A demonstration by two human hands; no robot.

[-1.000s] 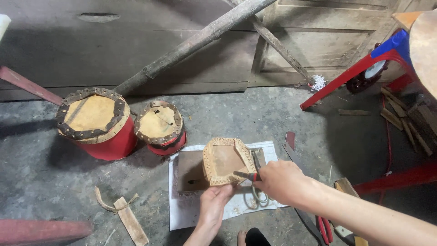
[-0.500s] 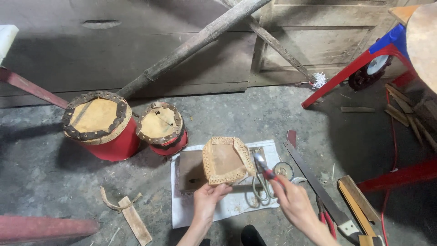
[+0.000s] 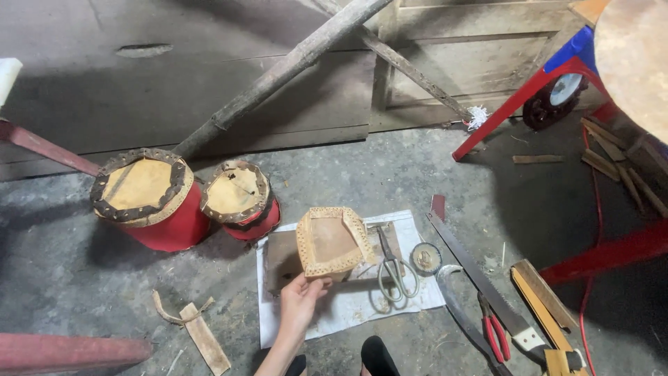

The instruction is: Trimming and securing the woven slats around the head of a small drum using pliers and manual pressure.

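— Right hand's gone out of sight now; it was down by the scissors a moment ago.

— And the left hand?

— Fingers pinched on the lower edge of the small hide drumhead, tilting it up over the white sheet. Two red drums stand just behind.

Left hand raised forward, fingers curled in a grip (right hand unseen).
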